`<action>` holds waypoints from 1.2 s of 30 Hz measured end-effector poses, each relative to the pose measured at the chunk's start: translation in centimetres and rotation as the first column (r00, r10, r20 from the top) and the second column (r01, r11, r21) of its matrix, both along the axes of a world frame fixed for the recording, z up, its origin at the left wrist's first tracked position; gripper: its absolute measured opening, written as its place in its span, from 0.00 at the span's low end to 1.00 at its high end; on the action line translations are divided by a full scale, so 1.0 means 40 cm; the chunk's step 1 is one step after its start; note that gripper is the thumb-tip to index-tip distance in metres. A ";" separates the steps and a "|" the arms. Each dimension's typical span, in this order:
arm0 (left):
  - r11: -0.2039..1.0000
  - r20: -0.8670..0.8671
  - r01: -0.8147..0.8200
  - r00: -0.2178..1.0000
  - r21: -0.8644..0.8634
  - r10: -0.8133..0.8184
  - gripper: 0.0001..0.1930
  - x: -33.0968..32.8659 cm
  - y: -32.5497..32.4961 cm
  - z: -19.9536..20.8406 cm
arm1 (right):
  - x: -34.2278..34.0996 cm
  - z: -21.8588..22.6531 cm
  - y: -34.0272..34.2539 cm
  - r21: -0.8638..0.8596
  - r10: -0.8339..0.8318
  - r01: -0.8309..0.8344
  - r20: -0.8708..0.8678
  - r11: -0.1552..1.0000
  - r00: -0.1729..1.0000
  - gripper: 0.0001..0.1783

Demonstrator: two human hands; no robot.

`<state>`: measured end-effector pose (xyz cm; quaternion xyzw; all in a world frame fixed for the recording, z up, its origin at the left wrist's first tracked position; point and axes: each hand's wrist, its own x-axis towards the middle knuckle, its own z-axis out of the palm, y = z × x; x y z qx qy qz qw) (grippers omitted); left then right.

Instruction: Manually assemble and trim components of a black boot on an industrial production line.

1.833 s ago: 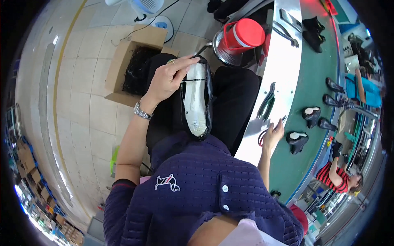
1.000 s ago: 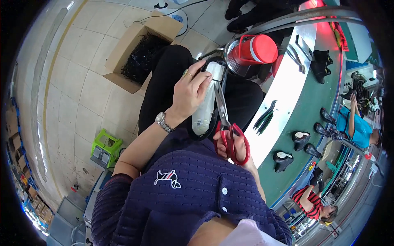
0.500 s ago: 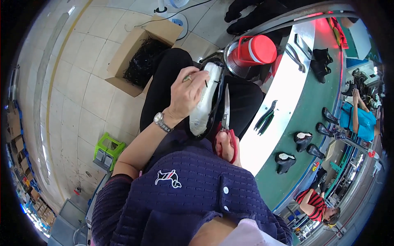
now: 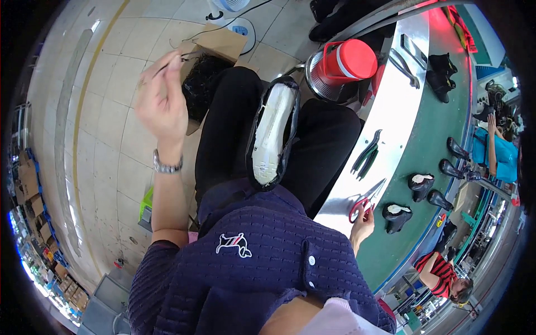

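Raised beside the cardboard box (image 4: 223, 40), my left hand (image 4: 163, 106) is closed in a pinch, slightly blurred, with a thin dark strip (image 4: 187, 56) at its fingertips. On my lap, between my thighs, a black shoe upper (image 4: 293, 120) lies with its pale sole side (image 4: 272, 131) facing up; neither hand touches it. Out to the right, my right hand (image 4: 364, 224) grips the red handles of a pair of scissors (image 4: 360, 210). Their blades point away over the shiny table edge (image 4: 340, 195), and I cannot tell whether they rest on it.
Dark scraps (image 4: 198, 89) fill the box. Pliers (image 4: 367, 156) and another curved hand tool (image 4: 403, 66) lie on the shiny strip. A green belt (image 4: 416, 139) carries several black shoes (image 4: 397, 216). A red lidded jug (image 4: 354, 60) stands beyond my right knee. Other people work across the line.
My left hand has left the shoe and swung left toward the box with the dark strip. My right hand has carried the scissors from my lap to the table edge.
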<state>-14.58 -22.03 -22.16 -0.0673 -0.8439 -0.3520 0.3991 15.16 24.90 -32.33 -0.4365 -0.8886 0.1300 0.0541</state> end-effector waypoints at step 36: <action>0.586 0.670 0.807 0.396 0.073 -0.628 0.26 -0.157 0.501 -0.129 | -0.632 0.306 -0.146 -0.949 0.525 -0.308 -0.234 0.058 0.818 0.39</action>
